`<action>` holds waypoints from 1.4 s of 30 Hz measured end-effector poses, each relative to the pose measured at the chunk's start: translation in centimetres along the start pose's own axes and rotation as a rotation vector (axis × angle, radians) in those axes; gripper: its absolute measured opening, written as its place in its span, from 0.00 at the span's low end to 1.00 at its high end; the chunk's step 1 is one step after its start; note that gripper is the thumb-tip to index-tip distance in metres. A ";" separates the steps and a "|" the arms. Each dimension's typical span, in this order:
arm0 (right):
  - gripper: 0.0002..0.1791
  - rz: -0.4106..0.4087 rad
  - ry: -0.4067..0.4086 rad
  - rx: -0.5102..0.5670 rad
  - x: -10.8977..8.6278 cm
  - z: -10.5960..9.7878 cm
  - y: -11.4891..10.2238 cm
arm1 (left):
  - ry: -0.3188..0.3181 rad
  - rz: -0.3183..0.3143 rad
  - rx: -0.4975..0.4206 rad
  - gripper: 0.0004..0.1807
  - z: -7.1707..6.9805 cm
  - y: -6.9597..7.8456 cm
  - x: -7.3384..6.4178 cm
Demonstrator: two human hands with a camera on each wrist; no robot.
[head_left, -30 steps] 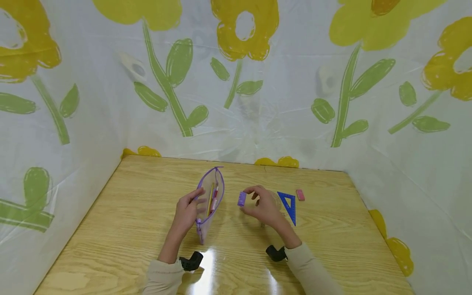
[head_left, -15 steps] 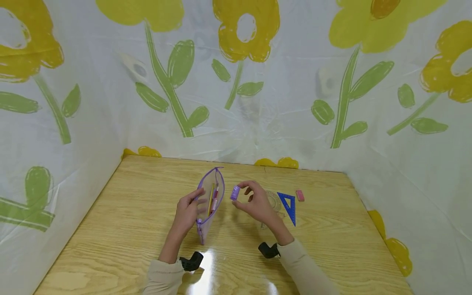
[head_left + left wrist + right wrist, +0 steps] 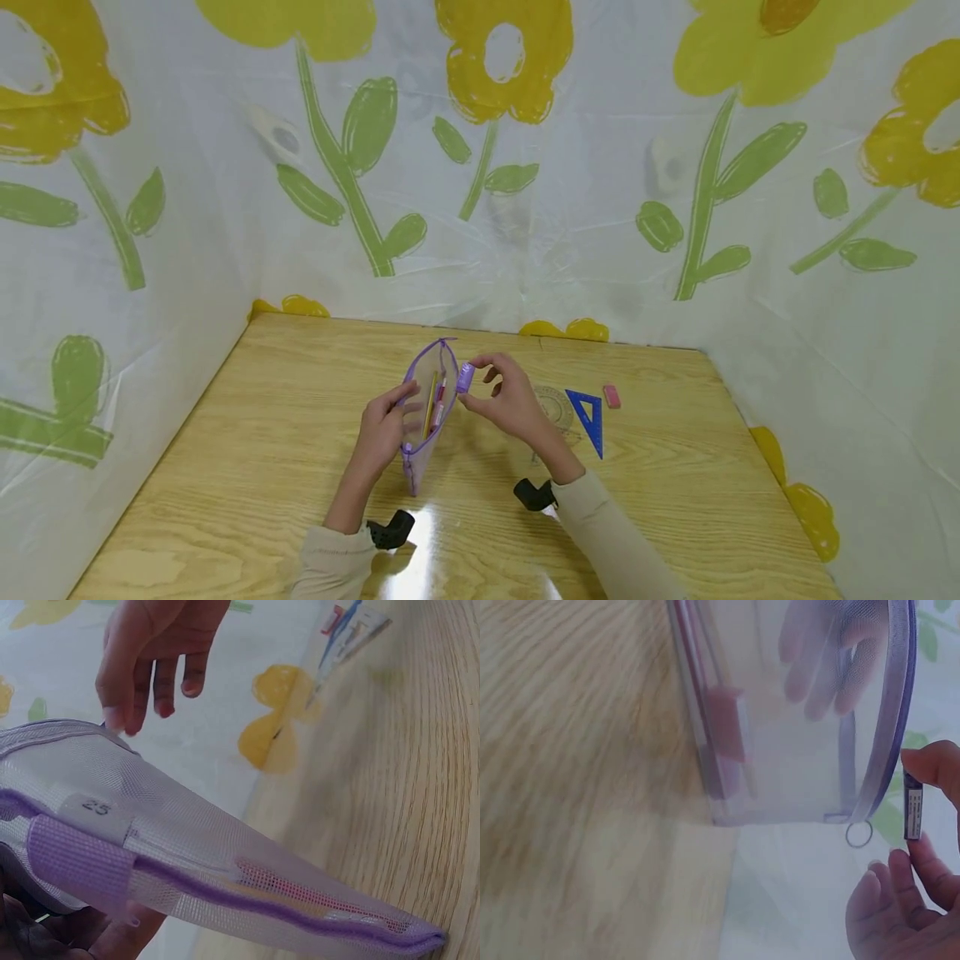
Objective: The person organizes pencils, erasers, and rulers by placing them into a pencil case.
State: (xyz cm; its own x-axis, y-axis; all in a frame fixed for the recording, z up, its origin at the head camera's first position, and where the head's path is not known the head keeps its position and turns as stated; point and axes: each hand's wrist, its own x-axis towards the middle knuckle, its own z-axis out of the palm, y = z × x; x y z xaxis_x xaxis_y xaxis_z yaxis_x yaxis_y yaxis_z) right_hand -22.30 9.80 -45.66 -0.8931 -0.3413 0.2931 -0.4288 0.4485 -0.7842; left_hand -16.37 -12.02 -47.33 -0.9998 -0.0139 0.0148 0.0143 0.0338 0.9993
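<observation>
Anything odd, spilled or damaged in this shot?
Nothing stands out: no spill or damage visible. The right grip pinches the purple block beside the open mesh pouch; the blue set square and pink block lie on the table.

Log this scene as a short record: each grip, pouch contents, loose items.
Left grip: holds mesh pouch, mouth open
Right grip: pinches small purple block
Block position: beside pouch rim, outside; contact unclear
Pouch contents: yellow stick, red stick, pink piece
Table: clear protractor, blue set square, pink eraser
</observation>
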 end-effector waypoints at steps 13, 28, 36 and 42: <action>0.26 -0.046 -0.047 -0.025 2.3 -0.1 -0.4 | 0.003 -0.014 -0.006 0.26 0.1 0.1 -0.1; 0.25 -0.047 -0.087 -0.087 3.7 0.3 -0.1 | 0.003 -0.018 0.004 0.27 0.1 0.1 0.0; 0.25 -0.094 -0.079 -0.085 3.9 0.4 0.0 | 0.011 -0.023 0.002 0.27 0.2 0.2 0.1; 0.26 -0.088 -0.080 -0.086 4.2 0.6 0.1 | 0.005 -0.015 0.000 0.27 0.3 0.3 0.1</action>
State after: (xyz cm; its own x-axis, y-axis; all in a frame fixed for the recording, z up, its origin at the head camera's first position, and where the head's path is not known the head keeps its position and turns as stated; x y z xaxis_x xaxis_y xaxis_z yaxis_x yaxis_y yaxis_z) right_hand -26.03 7.95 -44.80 -0.8392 -0.4457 0.3117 -0.5183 0.4815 -0.7068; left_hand -16.45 -11.67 -47.05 -0.9998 -0.0191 -0.0001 -0.0008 0.0338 0.9994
